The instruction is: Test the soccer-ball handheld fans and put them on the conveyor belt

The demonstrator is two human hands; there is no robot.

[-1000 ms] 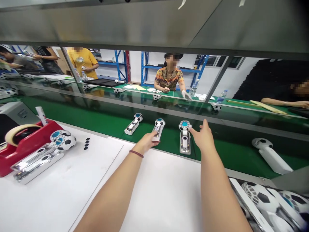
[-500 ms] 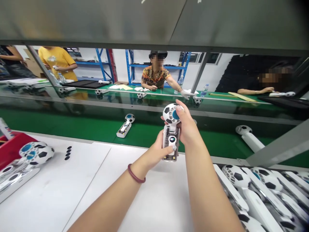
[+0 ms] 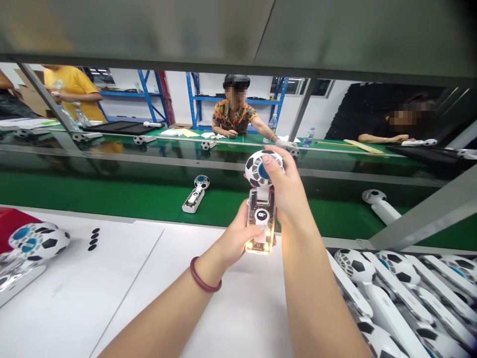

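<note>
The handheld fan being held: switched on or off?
On: the fan shows a lit display and a glowing base, held upright by both hands.

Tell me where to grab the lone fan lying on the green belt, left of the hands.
Grip the fan on the belt by its straight handle, probably from above with fingers across its narrow sides. It lies flat, with its round football head at the far end, and nothing crowds it.

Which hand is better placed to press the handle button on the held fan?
Left. The left hand grips the lit handle of the fan, thumb on its front; the right hand is up at the football head.
</note>
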